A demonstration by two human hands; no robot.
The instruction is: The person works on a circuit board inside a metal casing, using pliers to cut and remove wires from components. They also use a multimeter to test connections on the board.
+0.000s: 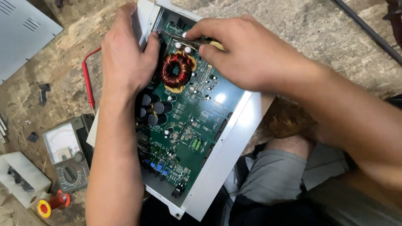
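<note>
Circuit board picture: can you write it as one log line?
left hand: gripping case edge | right hand: holding tool on board | coil: between hands

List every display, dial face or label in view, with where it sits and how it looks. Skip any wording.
Analog multimeter: on the bench left of the left hand, grey-black case, pale rectangular needle-scale window above a round selector dial.
Circuit board: green, in the open white metal chassis, fine white printed markings, too small to tell apart.
No packages, signs or lit screens show.
</note>
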